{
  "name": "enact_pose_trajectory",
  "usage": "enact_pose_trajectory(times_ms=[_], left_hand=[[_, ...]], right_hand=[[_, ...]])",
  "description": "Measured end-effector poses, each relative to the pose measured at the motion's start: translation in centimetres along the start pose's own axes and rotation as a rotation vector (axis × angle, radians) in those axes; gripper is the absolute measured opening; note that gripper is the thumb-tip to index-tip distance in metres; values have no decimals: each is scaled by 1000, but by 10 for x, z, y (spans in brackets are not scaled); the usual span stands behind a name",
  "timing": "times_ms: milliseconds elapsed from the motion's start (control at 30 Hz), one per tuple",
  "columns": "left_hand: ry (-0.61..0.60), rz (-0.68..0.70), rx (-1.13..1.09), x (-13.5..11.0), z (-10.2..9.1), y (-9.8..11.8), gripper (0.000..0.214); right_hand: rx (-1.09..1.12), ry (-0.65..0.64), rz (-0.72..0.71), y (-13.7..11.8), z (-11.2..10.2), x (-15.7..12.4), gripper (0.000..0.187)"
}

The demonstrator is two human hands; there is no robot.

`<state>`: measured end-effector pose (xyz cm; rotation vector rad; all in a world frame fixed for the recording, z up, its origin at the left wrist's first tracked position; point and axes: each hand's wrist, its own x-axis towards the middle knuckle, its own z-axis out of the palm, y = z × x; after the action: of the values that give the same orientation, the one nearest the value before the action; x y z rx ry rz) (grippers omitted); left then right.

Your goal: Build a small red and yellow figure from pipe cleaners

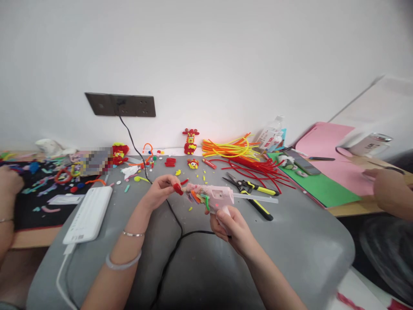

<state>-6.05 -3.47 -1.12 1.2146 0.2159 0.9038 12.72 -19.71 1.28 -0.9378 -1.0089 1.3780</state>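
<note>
the right hand (pixel 230 226) grips the glue gun (pixel 213 194) over the table (pixel 290 245); the left hand (pixel 161 190) pinches a red piece (pixel 177 188) by the tip (pixel 184 189), contact unclear. a slip could burn the left hand; a snagged cord (pixel 200 232) could jerk the glue gun.

White wall (pixel 206 64) behind grey table (pixel 309 241)

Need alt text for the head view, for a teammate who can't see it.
The right hand grips a pink glue gun, its nozzle close to a small red piece held by the left hand above a gray table. Beyond lie black-and-yellow pliers and a pile of red, orange and yellow stems; a red-and-yellow figure stands by the wall.
</note>
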Motion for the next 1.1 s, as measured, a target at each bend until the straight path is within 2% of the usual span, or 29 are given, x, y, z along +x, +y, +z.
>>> enact_pose_trajectory(times_ms=[433,633,733,867,967,1100], left_hand=[[4,25,5,2,2,3,24],[51,54,8,2,2,2,28],[126,74,0,3,2,4,28],[328,103,-26,7,0,3,26],[444,105,-15,11,-5,-2,24],[545,68,18,14,-10,-8,23]], right_hand=[[-73,-9,11,-5,-4,-2,44],[-149,6,2,-7,-11,-5,44],[-222,111,-39,-5,-18,-8,45],[-353,342,-72,1,-30,-17,43],[-650,504,-52,8,-38,-28,44],[-1070,581,82,25,-44,-36,58]])
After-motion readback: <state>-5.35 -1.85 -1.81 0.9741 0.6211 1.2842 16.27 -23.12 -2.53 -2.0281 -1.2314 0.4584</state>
